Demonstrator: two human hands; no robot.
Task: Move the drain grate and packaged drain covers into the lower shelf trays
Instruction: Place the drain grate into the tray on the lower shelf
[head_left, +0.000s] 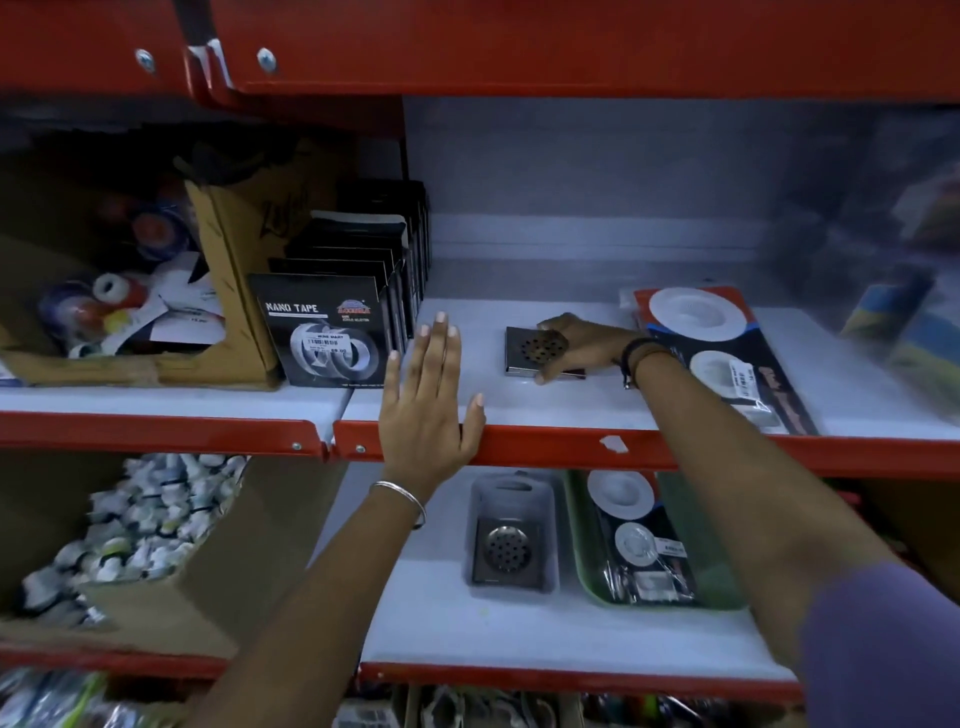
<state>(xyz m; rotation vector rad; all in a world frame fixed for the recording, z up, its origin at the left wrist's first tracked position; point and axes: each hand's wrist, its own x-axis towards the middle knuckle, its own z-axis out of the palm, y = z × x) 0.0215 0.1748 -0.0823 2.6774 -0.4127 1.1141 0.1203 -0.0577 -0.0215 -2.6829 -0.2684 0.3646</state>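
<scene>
Right now the right hand (582, 345) curls over a square metal drain grate (535, 349) on the upper shelf (701, 415), fingers and thumb pinching its perforated round centre. Left hand (428, 395) lies flat, fingers spread, on the red shelf lip, holding nothing. Packaged drain covers (727, 358) lie just right. Below, clear tray (511, 535) and green tray (711, 561) each hold similar stock.

Left hand (423, 410): bare, nails short and pale; forearm bare to the frame edge. Thin silver bangle (402, 500) around the left wrist, plain and smooth.
Right hand (582, 345): bare. Dark cord bracelets (636, 353) around the right wrist, several strands, one loose end hanging down. Purple sleeve (883, 649) on the right upper arm, plain fabric, no visible markings.
</scene>
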